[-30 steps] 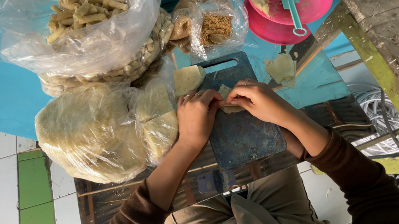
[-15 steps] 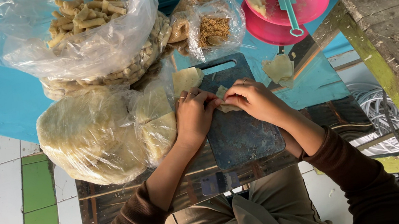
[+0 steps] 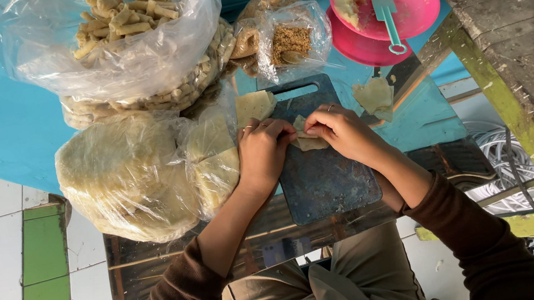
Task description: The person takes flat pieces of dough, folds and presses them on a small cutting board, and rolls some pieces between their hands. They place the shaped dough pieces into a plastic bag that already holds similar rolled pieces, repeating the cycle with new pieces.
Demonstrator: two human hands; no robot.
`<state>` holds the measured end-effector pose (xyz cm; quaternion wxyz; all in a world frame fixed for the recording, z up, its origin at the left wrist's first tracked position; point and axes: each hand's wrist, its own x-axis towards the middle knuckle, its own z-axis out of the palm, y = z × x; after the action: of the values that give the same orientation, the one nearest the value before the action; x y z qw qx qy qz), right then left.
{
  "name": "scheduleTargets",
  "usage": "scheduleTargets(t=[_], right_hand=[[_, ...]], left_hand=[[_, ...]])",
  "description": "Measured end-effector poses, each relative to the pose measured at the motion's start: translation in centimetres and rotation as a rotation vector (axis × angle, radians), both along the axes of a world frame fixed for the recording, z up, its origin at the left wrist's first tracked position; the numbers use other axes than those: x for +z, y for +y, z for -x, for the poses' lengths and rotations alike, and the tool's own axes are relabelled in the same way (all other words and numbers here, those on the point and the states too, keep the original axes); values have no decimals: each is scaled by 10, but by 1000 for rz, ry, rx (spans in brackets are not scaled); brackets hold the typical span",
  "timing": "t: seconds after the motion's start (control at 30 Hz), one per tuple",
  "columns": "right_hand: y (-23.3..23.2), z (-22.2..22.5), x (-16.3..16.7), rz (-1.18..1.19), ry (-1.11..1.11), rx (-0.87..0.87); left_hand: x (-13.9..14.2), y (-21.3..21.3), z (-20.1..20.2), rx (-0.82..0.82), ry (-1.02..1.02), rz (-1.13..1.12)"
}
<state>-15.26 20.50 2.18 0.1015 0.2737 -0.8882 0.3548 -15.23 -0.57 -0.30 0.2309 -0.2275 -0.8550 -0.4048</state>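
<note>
A thin pale wrapper sheet (image 3: 306, 138) lies folded on a dark blue cutting board (image 3: 328, 179). My left hand (image 3: 264, 152) and my right hand (image 3: 342, 131) both pinch it from either side, fingertips meeting over it. Another pale wrapper square (image 3: 253, 107) lies at the board's far left corner. A third wrapper piece (image 3: 374, 94) rests to the right of the board. Both arms wear brown sleeves.
A clear bag of finished rolls (image 3: 115, 37) sits at the far left above a big bag of stacked wrappers (image 3: 133, 177). A small bag of brown filling (image 3: 288, 40) stands behind the board. Pink plates (image 3: 395, 3) with paste and a teal spatula (image 3: 389, 22) sit far right. Beside them, a worn wooden table (image 3: 528, 52).
Both hands have stayed on the wrapper at the board's far edge, with only small finger movements as they fold it. Nothing else has shifted.
</note>
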Motion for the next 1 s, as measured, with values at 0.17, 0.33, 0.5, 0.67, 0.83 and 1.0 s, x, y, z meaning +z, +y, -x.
scheduleTargets(t=[0.17, 0.33, 0.5, 0.67, 0.83, 1.0], right_hand=[[2, 0, 2, -54, 56, 1], [3, -2, 1, -38, -6, -11], [1, -5, 4, -12, -142, -56], [-3, -15, 12, -103, 128, 60], [-7, -30, 21, -252, 176, 2], [-11, -34, 23, -256, 206, -39]], left_hand=[[-6, 3, 4, 45, 14, 63], [-9, 5, 0, 47, 12, 121], [-8, 5, -4, 43, -50, 54], [-8, 6, -3, 62, -78, 62], [-11, 3, -13, 36, -93, 79], [-14, 3, -14, 10, -137, 42]])
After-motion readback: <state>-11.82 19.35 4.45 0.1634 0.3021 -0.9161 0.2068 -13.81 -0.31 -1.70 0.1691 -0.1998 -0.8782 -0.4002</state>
